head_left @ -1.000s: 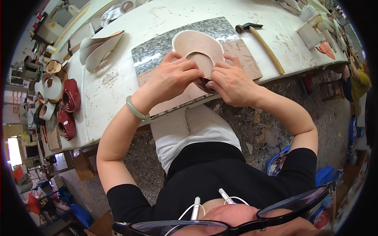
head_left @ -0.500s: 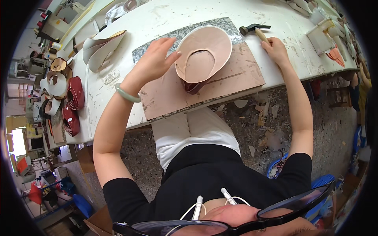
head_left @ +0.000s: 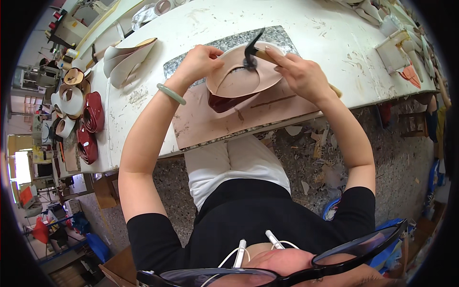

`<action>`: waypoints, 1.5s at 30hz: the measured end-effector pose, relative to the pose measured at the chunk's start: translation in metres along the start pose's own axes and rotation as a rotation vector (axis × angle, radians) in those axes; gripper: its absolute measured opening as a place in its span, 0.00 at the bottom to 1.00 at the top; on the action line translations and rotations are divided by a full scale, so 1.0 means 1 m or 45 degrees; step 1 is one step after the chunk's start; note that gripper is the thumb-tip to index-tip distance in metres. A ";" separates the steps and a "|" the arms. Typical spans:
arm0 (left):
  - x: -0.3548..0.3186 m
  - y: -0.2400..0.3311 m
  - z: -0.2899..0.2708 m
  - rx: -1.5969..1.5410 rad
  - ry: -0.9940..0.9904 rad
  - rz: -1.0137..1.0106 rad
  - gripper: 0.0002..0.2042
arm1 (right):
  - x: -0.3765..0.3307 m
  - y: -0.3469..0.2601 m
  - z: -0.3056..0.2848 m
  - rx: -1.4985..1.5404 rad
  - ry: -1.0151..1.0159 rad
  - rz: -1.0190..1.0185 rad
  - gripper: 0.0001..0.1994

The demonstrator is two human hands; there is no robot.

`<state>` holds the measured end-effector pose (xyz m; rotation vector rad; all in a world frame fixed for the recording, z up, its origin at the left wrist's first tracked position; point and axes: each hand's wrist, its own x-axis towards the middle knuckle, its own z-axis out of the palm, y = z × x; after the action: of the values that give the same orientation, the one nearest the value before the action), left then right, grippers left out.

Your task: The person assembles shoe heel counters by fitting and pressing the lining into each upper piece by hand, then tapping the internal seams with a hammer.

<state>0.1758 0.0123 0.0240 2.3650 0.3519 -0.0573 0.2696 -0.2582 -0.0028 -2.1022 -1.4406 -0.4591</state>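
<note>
Holding a hammer (head_left: 253,51), the right hand (head_left: 299,74) is shut tight around the wooden handle. A moment ago this hand was far out to the right, just reaching the hammer where it lay on the table. Now it has come back in, and the dark hammer head sits on the tan leather shoe piece (head_left: 244,76), at the rim of the cut-out hole. So I think the tapping step has started, or is just about to.

The left hand (head_left: 201,62) is just left of the hammer head. Its fingers curl down over the far left edge of the shoe piece and press on it. A moment ago this hand lay flat and open on the board; now it has moved up to pin the piece so it does not slide. A pale green bangle (head_left: 171,93) sits on that wrist.

Under the tan piece, on the side close to the person, a dark red shiny part (head_left: 224,102) peeks out. Both lie on a pinkish-brown work board (head_left: 229,122), which sits under both hands. Past the hands, a grey speckled stone slab (head_left: 191,60) shows from under the board.

Far to the left of the left hand lie more folded tan pieces (head_left: 126,60), and further left still, some red shiny shoe parts (head_left: 91,126). All of it rests on the white table (head_left: 334,28).
</note>
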 end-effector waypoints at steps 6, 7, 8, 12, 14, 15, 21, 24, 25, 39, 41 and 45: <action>0.005 0.003 0.000 -0.015 -0.097 -0.099 0.17 | -0.015 -0.013 -0.015 0.111 -0.075 0.125 0.27; 0.007 0.005 0.000 -0.015 -0.100 -0.092 0.17 | -0.018 -0.011 -0.016 0.003 -0.146 0.126 0.27; 0.008 0.008 0.000 0.033 -0.090 -0.074 0.16 | -0.019 -0.010 -0.017 -0.105 -0.218 0.128 0.27; 0.003 0.023 0.000 0.057 0.065 0.039 0.15 | -0.031 -0.022 -0.028 0.106 0.005 0.179 0.27; 0.001 0.025 0.004 0.056 0.080 0.115 0.14 | -0.043 -0.019 -0.020 0.058 -0.147 0.185 0.27; -0.003 0.028 0.004 0.080 0.099 0.150 0.14 | -0.043 -0.024 -0.026 -0.080 -0.173 0.141 0.27; -0.022 0.047 0.008 0.178 0.182 0.326 0.12 | -0.044 -0.042 -0.037 0.040 -0.164 0.148 0.29; -0.031 0.045 0.016 0.315 0.331 0.557 0.11 | -0.042 -0.051 -0.040 -0.090 -0.223 0.103 0.29; -0.035 0.046 0.016 0.313 0.378 0.608 0.11 | -0.043 -0.054 -0.039 0.015 -0.185 0.095 0.28; -0.084 0.023 0.014 0.048 0.711 0.812 0.10 | -0.021 -0.084 -0.027 0.050 -0.154 0.019 0.30; -0.092 0.018 0.014 0.003 0.796 0.832 0.09 | -0.027 -0.084 -0.012 0.041 -0.236 -0.024 0.30; -0.130 0.011 0.010 -0.047 0.863 0.680 0.08 | -0.007 -0.099 -0.017 0.060 -0.265 0.007 0.32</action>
<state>0.0544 -0.0328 0.0426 2.3033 0.0179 1.0014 0.1757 -0.2462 0.0302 -2.1668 -1.5442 -0.2067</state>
